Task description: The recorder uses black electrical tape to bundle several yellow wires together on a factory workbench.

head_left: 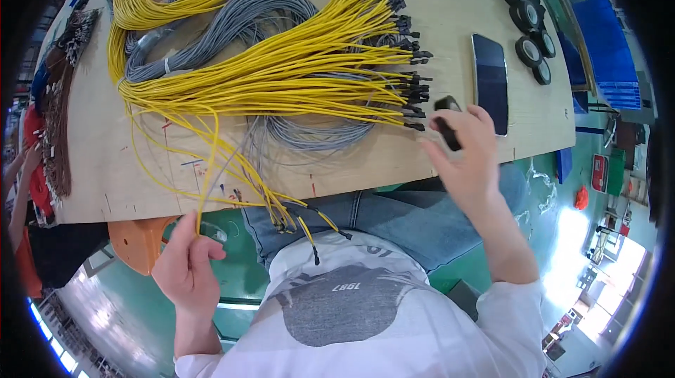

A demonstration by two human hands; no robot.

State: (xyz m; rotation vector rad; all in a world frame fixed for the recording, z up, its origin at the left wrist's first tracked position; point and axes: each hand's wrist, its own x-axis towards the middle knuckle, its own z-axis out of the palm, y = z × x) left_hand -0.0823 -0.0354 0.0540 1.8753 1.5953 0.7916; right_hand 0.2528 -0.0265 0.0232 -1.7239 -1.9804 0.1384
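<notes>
My left hand (pixel 186 265) is below the table's near edge, pinching a few thin yellow wires (pixel 211 160) that run up onto the wooden table (pixel 112 167). My right hand (pixel 467 156) is raised by the front edge and holds a small black roll of tape (pixel 447 123) between thumb and fingers. A big bundle of yellow wires with black connector ends (pixel 316 68) lies across the table, just left of my right hand. Several wire ends with black tips (pixel 302 220) hang over the table edge above my lap.
Grey wire bundles (pixel 239 23) lie under and beside the yellow ones. A dark phone (pixel 490 82) lies face up on the right, with several black tape rolls (pixel 529 30) behind it. Brown and red wires (pixel 60 97) sit at the far left. Blue crates (pixel 605 40) stand beyond the table.
</notes>
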